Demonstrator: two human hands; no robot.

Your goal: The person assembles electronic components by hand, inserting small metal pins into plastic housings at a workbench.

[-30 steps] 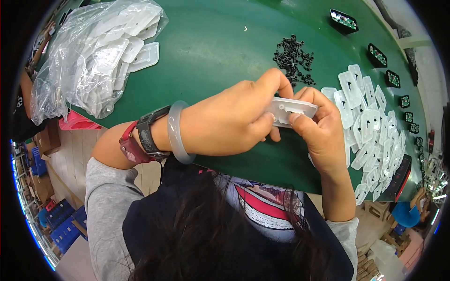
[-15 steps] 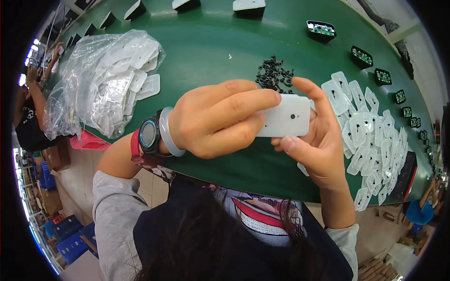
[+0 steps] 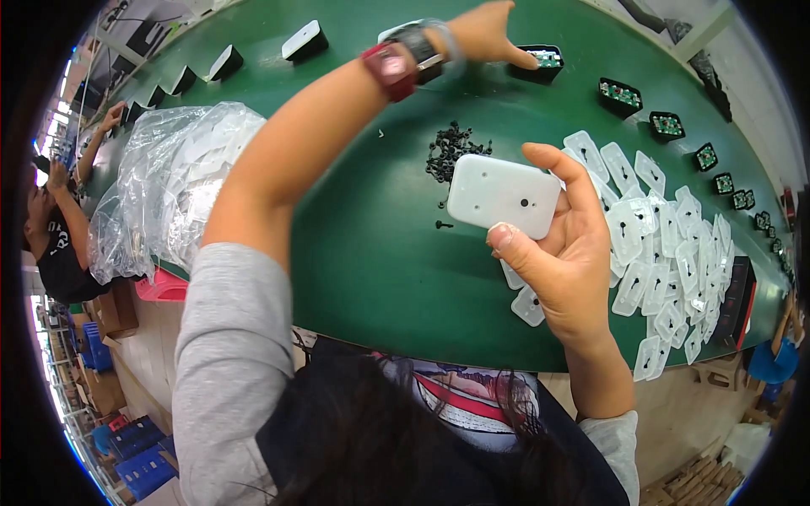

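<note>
A white, rounded plastic cover [image 3: 498,190] with a few small holes, one with a black plug in it, is pinched between the thumb and fingers of my right hand [image 3: 574,253]. Far across the table stretches my left hand [image 3: 481,34], thumb and fingers spread, nothing in its grip. Its thumb tip lies at the left edge of a black box holding a green circuit board [image 3: 548,59]; whether it touches cannot be told. Small black plugs [image 3: 451,152] lie in a loose pile beyond the cover, with a single one nearer me.
Many white covers with black plugs [image 3: 666,261] spread over the right side. A clear bag of white covers [image 3: 186,160] sits at left. Black boxes with boards [image 3: 620,97] line the right far edge; white-topped boxes [image 3: 305,40] line the left. Another person [image 3: 72,219] works at far left.
My left hand has let go of the white cover and moved far forward to the black box. My right hand keeps the cover, now tilted and fully seen.
</note>
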